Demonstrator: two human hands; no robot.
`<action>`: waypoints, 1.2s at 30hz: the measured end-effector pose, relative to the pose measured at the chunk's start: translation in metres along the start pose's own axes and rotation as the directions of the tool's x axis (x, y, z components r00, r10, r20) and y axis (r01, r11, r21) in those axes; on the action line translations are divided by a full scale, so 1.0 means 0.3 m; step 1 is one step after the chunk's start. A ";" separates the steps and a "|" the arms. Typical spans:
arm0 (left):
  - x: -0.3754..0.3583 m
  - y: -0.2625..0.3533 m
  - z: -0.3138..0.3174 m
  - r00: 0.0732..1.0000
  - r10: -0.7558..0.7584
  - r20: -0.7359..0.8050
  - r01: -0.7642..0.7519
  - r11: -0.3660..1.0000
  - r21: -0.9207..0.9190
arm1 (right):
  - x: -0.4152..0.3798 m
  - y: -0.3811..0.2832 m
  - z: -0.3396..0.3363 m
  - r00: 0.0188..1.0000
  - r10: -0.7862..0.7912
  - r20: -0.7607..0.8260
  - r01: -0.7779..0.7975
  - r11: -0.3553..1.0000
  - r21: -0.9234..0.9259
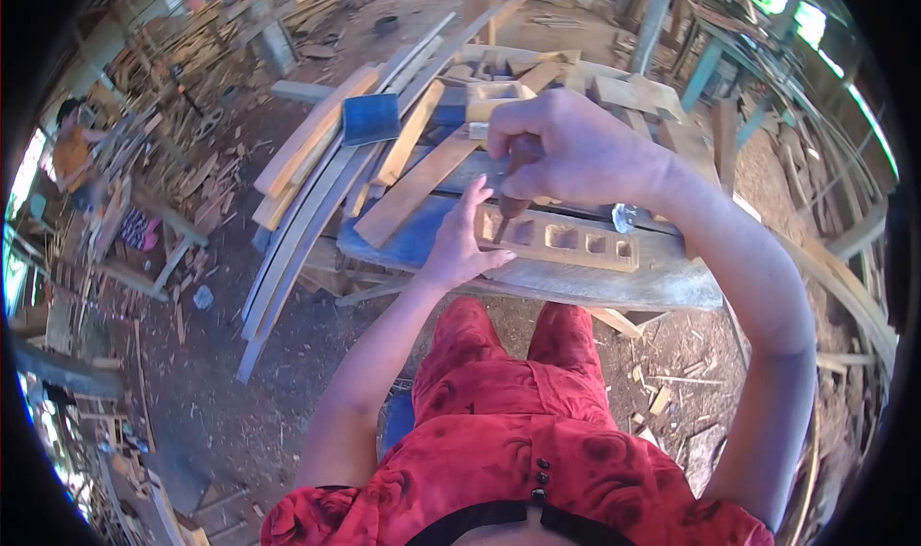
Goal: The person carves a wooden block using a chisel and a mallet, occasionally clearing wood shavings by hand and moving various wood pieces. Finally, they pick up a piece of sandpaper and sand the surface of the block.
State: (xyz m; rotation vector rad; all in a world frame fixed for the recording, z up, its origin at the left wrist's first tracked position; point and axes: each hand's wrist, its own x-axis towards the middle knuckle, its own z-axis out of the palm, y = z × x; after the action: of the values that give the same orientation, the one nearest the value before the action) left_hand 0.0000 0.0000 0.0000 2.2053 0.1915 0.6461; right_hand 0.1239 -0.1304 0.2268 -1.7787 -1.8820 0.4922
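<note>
My right hand (566, 148) is wrapped round the brown handle of a tool (515, 205), whose tip points down at a wooden block (566, 241). Square hollows run in a row along the block, which lies on the worn blue-grey bench (614, 282). At the block's left end rests my left hand (464, 239), its fingers spread and its thumb along the near edge. A second hollowed wooden piece (497, 91) sits just beyond my right hand. Right of the tool, a small clear, shiny item (625, 218) lies behind the block.
Long planks (317, 148) and a blue square (371, 119) lie at the left of the bench. More boards (638, 95) are piled at its far side. Wood scraps (660, 400) litter the ground. A person in orange (72, 154) is at the far left.
</note>
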 end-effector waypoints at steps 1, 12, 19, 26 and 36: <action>-0.002 -0.013 -0.018 1.000 0.014 -0.025 -0.014 1.000 -0.014 | 0.014 -0.006 0.006 0.999 0.026 -0.035 -0.027 0.998 -0.050; 0.020 0.120 -0.043 0.992 0.079 -0.097 -0.110 0.922 -0.371 | 0.059 -0.081 0.020 0.999 0.017 -0.050 -0.030 0.959 -0.281; 0.100 0.274 -0.086 0.990 -0.066 -0.128 -0.030 0.777 -0.629 | 0.119 -0.103 0.035 1.000 0.022 0.013 -0.015 0.919 -0.393; 0.134 0.173 0.012 0.808 0.128 -0.576 -0.242 0.962 -0.125 | 0.074 0.000 0.090 0.982 -0.134 -0.133 0.113 0.982 -0.154; 0.181 0.252 -0.015 0.910 -0.086 -0.405 -0.193 0.777 -0.600 | -0.174 0.299 0.093 0.956 0.126 -0.266 -0.155 0.983 -0.094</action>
State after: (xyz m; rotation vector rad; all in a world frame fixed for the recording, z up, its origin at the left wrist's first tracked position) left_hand 0.0384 -0.0282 0.0799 1.4062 0.1010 1.0391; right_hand 0.1818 -0.1729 0.1468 -1.9557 -1.6392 0.1912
